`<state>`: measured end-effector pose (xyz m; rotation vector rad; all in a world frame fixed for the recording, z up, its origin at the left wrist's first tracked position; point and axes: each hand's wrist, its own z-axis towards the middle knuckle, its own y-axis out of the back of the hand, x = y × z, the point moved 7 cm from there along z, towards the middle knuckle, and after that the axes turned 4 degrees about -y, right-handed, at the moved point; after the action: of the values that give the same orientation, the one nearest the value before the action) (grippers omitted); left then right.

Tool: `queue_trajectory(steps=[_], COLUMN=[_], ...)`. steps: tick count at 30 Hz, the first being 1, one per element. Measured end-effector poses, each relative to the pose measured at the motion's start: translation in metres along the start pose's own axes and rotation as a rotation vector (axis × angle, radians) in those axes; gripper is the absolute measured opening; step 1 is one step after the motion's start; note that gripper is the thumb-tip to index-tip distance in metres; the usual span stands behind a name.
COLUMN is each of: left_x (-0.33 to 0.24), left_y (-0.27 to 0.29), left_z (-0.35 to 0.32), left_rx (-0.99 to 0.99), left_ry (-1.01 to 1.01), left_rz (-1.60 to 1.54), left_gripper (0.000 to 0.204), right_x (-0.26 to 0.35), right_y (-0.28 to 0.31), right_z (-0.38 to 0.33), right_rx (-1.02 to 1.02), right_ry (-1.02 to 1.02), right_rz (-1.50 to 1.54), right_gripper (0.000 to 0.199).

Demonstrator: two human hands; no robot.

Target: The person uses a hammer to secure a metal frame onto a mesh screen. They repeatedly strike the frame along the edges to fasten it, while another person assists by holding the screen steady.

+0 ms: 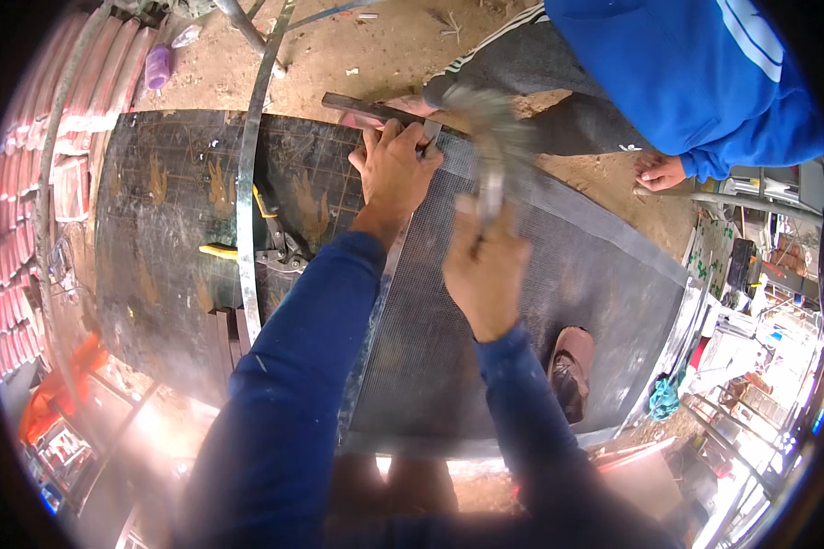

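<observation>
My right hand (487,265) is closed round the handle of a hammer (491,178), whose head is smeared by motion above the far part of the mesh. To its left, my left hand (398,174) has its fingers bent round a small grey metal piece (431,134) at the far corner of the mesh panel (467,339). What kind of piece it is cannot be made out. A dark metal bar (357,107) lies just beyond those fingers. The mesh has fine holes and a flat grey border along its far right edge.
Left on the dark, stained board (174,229) lie yellow-handled snips (284,252) and a long metal strip (250,183). A brownish cap (572,371) rests on the mesh. Across the panel a person in a blue jacket (668,73) rests a hand (661,172) near a metal tube.
</observation>
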<state>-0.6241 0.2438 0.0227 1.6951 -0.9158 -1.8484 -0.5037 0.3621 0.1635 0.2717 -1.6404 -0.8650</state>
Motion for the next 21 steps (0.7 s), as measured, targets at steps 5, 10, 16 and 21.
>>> queue_trajectory(steps=[5, 10, 16, 21], left_x=[0.01, 0.012, 0.016, 0.013], left_y=[0.003, 0.002, 0.007, 0.009], left_z=[-0.004, -0.01, -0.015, -0.012], left_rx=[-0.014, -0.122, -0.201, -0.211], left_ry=[0.026, -0.039, -0.096, -0.156], left_rz=[0.084, 0.052, -0.083, -0.054], left_gripper=[0.03, 0.027, 0.028, 0.03], right_x=[-0.038, -0.035, -0.06, -0.078], right_y=[-0.03, -0.012, -0.007, -0.005], right_z=[0.003, -0.003, -0.026, -0.034], right_rx=[0.098, 0.062, 0.08, 0.047], right_ry=[-0.154, -0.177, -0.236, -0.273], right_rz=[-0.052, 0.011, -0.013, -0.03], right_gripper=[0.045, 0.046, 0.05, 0.053])
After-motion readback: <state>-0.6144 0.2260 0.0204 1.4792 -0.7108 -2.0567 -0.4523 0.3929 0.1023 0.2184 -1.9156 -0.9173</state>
